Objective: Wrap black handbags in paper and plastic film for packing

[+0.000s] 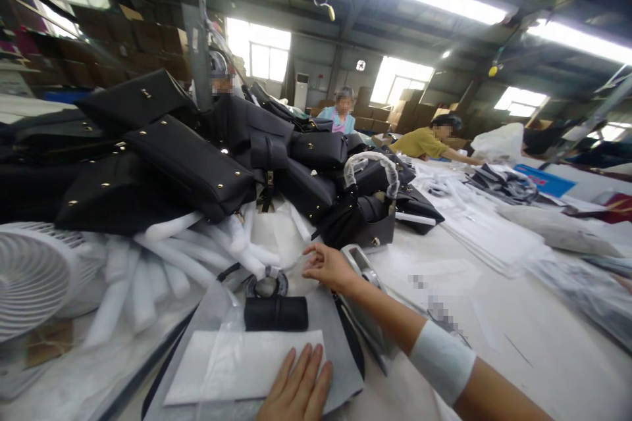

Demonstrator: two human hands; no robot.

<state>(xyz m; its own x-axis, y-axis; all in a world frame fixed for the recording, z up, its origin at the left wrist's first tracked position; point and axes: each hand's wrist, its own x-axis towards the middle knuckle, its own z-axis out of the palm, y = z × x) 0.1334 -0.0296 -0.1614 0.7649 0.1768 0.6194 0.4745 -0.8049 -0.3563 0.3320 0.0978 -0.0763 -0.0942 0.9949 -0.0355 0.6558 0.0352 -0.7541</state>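
My left hand (299, 385) lies flat, fingers stretched out, on the right part of a white folded sheet (222, 365). Beneath it is a grey sheet (343, 358) spread over something with black edges, mostly hidden. Just beyond the white sheet sits a small black pouch-like piece (276, 314) with a band round its middle. Behind that is a dark ring-shaped coil (266, 281), partly wrapped in clear plastic. My right hand (328, 268) hovers to the right of the coil, fingers loosely bent and apart. I see nothing clearly held in it.
Black handbags (190, 164) are heaped across the back. White foam tubes (143, 289) lie at left, by a white fan (37, 279). A handbag with a wrapped handle (365, 220) stands ahead. White sheets (486, 240) and a blue bin (546, 179) are at right. Several people work beyond.
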